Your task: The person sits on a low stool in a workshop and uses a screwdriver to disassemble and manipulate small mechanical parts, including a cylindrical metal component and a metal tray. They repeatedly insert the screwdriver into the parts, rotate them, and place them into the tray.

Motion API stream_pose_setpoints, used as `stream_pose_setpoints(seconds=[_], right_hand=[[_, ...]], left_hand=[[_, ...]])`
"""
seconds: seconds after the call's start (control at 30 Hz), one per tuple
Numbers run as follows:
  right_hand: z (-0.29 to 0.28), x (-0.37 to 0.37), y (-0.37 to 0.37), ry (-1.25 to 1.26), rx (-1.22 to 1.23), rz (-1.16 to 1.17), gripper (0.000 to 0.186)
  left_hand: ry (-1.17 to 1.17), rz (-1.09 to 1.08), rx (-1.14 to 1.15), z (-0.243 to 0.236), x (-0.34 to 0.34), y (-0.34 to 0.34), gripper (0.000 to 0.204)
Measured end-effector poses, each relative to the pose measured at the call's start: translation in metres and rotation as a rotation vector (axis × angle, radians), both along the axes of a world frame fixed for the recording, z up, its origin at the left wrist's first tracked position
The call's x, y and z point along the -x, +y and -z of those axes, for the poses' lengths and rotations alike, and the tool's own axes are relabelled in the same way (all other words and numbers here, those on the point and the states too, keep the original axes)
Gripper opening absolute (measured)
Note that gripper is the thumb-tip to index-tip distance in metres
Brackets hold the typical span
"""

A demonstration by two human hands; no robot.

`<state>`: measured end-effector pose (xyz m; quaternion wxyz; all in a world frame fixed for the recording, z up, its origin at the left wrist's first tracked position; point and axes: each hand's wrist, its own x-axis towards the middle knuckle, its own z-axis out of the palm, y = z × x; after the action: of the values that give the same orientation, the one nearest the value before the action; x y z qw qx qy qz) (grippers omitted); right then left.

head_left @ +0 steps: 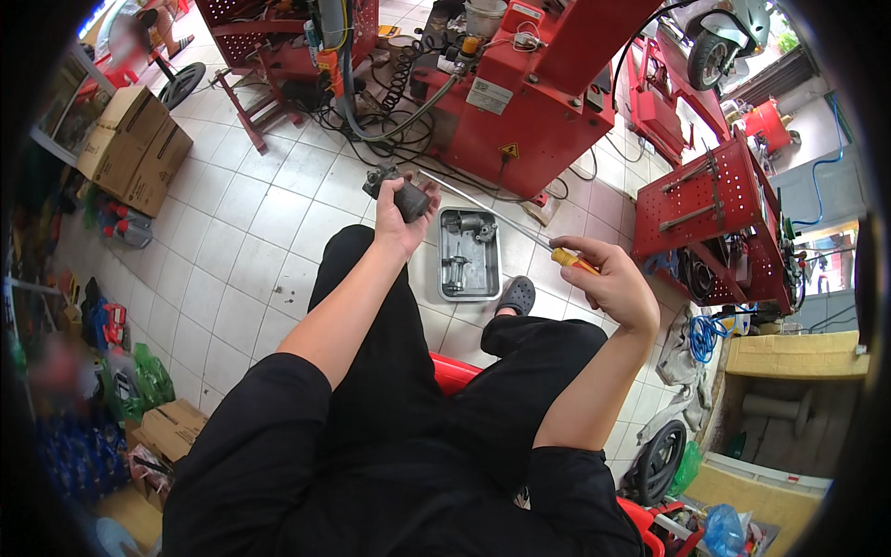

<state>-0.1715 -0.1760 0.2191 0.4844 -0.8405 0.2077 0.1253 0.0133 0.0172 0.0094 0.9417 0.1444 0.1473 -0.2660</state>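
Note:
My left hand (402, 225) grips a dark cylindrical metal part (410, 200) with a fitting at its upper end, raised in front of my knees. My right hand (603, 278) is closed on the yellow and red handle of a long screwdriver (492, 212), whose thin shaft reaches up-left to beside the part; I cannot tell if the tip touches it. On the tiled floor between my feet lies a metal tray (443, 278) holding dark, greasy metal components (469, 226).
A red machine (506, 121) with hoses and cables stands ahead. A red perforated trolley (705, 213) is at right, a tyre (659, 464) below it. Cardboard boxes (130, 153), bottles and bags line the left. Part of another person (162, 23) shows at top left.

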Motion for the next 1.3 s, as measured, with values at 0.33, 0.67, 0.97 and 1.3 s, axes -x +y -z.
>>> stream_pose_setpoints(seconds=[0.33,0.67,0.97,1.3], right_hand=[[0.0,0.001,0.001,-0.01,-0.021,-0.024,0.035],[-0.003,0.001,0.003,0.014,0.021,-0.033,0.035],[-0.004,0.002,0.002,0.016,0.041,-0.046,0.035],[-0.011,0.005,0.007,-0.036,0.225,-0.067,0.034]], left_hand=[[-0.013,0.017,0.009,-0.001,0.0,0.001,0.022],[0.004,0.023,-0.042,-0.002,0.001,0.002,0.021],[-0.016,0.003,-0.046,-0.003,0.0,0.001,0.022],[-0.143,0.014,-0.178,0.0,0.001,-0.002,0.024]])
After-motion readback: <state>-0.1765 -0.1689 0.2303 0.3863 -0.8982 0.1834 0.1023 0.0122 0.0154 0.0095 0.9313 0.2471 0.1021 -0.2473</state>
